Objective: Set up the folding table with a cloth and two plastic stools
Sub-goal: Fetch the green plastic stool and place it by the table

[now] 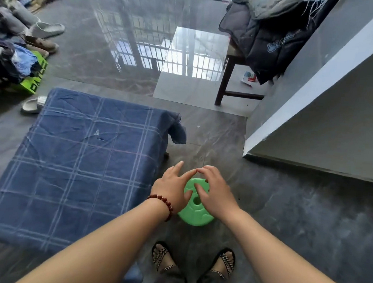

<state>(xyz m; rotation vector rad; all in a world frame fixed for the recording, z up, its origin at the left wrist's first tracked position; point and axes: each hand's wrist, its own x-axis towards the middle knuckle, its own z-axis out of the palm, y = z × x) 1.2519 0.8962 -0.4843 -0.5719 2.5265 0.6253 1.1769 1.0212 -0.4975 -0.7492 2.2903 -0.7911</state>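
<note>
- A glossy dark grey tiled floor (286, 216) fills the room and mirrors barred windows.
- A green plastic stool (194, 212) stands on the floor just beside the near right corner of the covered table, in front of the person's sandalled feet (163, 256).
- The left hand (173, 187), with a red bead bracelet (165, 203) at the wrist, lies over the seat's left side. The right hand (215, 192) lies over its right side.
- Both hands have loose, spread fingers, not wrapped round the seat. They look as if they are setting the stool in place or steadying it.
- A blue checked cloth (78, 166) lies flat over the folding table and hides it, with one corner drooping at the far right. The cloth step looks done.
- Only one stool is in view, so a second likely remains to be placed.
- Further off, a dark padded jacket (271, 41) is heaped on a wooden bench (225, 77).
- At the left are piled clothes (9, 60), shoes (48, 29) and a green box (33, 80).
- The box has bold black letters, cut off and not readable. A small mark on the cloth is too tiny to read.
</note>
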